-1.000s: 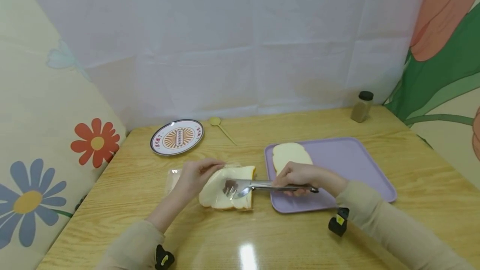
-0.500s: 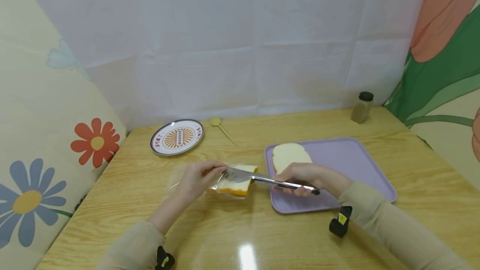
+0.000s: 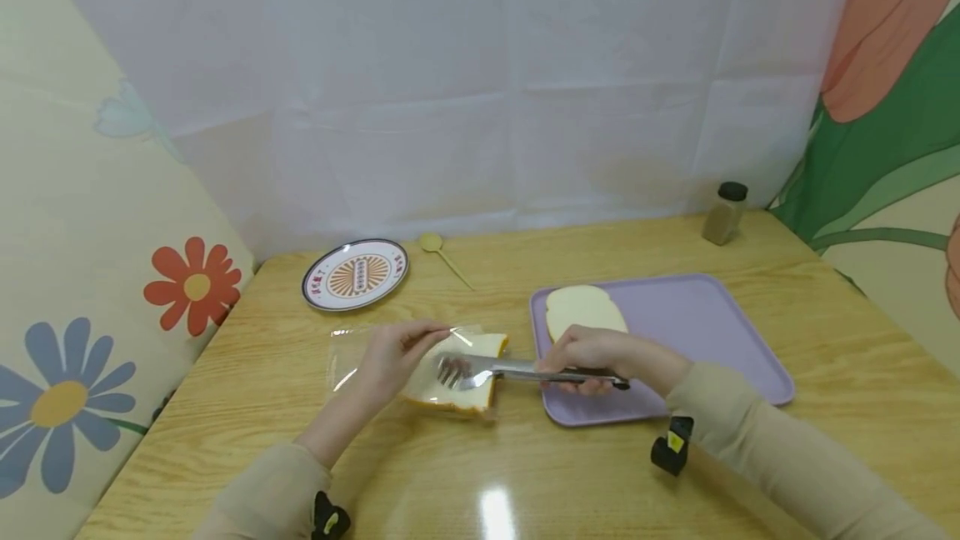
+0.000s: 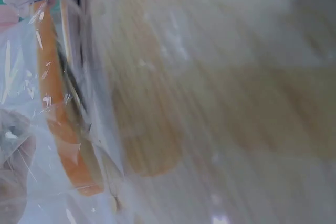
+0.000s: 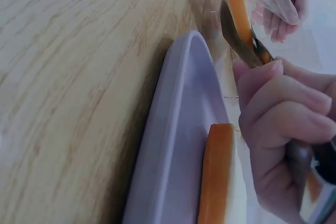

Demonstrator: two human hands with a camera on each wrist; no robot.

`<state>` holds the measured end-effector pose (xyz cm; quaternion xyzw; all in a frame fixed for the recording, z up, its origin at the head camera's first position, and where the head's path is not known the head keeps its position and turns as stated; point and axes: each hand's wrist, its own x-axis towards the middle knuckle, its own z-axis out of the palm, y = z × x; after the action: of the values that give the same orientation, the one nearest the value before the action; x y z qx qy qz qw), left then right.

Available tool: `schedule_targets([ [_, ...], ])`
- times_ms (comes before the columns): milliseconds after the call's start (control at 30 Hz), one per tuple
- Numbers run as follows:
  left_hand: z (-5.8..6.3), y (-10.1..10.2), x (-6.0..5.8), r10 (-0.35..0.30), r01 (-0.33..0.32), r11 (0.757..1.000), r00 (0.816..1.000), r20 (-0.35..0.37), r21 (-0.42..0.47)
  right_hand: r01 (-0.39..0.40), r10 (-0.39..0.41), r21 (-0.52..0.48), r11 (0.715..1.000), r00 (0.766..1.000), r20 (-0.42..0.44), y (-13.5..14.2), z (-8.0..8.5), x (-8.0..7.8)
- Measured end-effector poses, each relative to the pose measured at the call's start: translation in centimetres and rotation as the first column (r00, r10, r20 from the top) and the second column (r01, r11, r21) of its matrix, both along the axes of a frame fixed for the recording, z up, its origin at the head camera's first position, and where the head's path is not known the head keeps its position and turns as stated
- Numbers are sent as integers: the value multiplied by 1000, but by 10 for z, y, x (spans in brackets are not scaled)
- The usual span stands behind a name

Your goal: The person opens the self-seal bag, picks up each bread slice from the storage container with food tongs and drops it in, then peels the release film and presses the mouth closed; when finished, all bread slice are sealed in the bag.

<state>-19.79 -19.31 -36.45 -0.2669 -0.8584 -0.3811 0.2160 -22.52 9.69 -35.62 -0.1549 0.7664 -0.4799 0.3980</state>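
Note:
My left hand (image 3: 390, 361) pinches the edge of a clear plastic bag (image 3: 343, 350) left of centre on the table. A slice of bread (image 3: 468, 396) with an orange crust lies partly inside that bag. Metal tongs (image 3: 513, 367) reach in from the right, gripped by my right hand (image 3: 588, 355). In the right wrist view the tongs (image 5: 239, 40) have the crust edge of the slice (image 5: 239, 11) between their jaws. Another bread slice (image 3: 585, 311) lies on the purple tray (image 3: 682, 315), partly behind my right hand. Blur covers much of the left wrist view.
A white plate (image 3: 330, 290) with a printed pattern sits at the back left, beside a yellow spoon (image 3: 450, 263). At the back right stands a jar (image 3: 723, 219) with a black lid. A pale cloth (image 3: 390, 107) hangs behind the table.
Half a second ago the slice at the tongs was tilted with its crust edge towards the camera; now it lies flatter, its face showing. The tongs have turned and shifted slightly left.

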Motion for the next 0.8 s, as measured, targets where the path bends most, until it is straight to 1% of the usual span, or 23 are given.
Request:
schedule_targets([
  [67, 3, -1, 1, 33, -33, 999, 999, 9, -17, 0, 1, 30, 1000, 999, -46, -2, 1, 2],
  [133, 5, -3, 2, 48, -48, 999, 998, 32, -19, 4, 3, 63, 998, 994, -110, -3, 2, 3],
  [267, 7, -5, 2, 29, -29, 1000, 999, 34, -12, 15, 9, 104, 994, 974, -227, -6, 3, 6],
  [333, 7, -4, 1, 9, -9, 1000, 1000, 28, -9, 20, 10, 113, 993, 967, -256, -7, 4, 6],
  [400, 6, -4, 1, 6, -5, 1000, 1000, 16, -13, 16, 13, 113, 994, 966, -258, -6, 4, 6],
  [433, 5, -4, 1, 6, -6, 1000, 1000, 14, -14, 13, 14, 108, 994, 968, -251, -5, 3, 7],
  [500, 4, -4, 1, -3, 3, 1000, 1000, 21, -4, 7, 9, 78, 997, 980, -201, -3, 2, 6],
  [567, 2, -3, 0, -20, 20, 1000, 999, 37, 16, 3, 0, 25, 1000, 993, -120, 1, 0, 5],
  [633, 0, -3, 0, -44, 43, 999, 998, 47, 33, 8, -9, -39, 999, 1000, -17, 3, -3, 3],
  [733, -1, -1, 0, -69, 67, 997, 997, 36, 49, 11, 0, -108, 994, 995, 100, 6, -7, 0],
  [800, 0, 0, 1, -68, 67, 997, 997, 26, 45, 11, 9, -125, 992, 988, 152, 7, -9, -2],
])
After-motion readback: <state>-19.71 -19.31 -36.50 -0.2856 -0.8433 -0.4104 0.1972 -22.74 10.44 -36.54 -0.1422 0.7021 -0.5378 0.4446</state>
